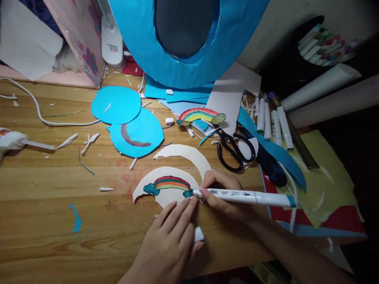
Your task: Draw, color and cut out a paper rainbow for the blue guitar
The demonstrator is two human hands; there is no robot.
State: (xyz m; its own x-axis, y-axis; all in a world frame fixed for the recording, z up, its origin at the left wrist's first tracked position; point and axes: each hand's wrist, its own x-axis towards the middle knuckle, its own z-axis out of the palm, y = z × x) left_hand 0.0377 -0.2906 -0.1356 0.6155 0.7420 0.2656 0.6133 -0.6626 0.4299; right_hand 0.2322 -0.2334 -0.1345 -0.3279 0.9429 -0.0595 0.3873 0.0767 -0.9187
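Observation:
My right hand grips a white marker with a teal end, its tip on the right cloud of a small rainbow drawing. The drawing is on a white paper piece with a curved upper edge; its left cloud is teal too. My left hand lies with fingertips on the lower edge of this paper, just below the marker tip. A small white object shows beside my left hand, by the thumb; whether it is held cannot be made out. A white crescent of paper lies just above.
Black scissors and a cut-out rainbow lie at upper right of the drawing. Blue paper discs are at upper left. Several markers lie at right. A large blue ring stands at the back. A glue gun is at far left.

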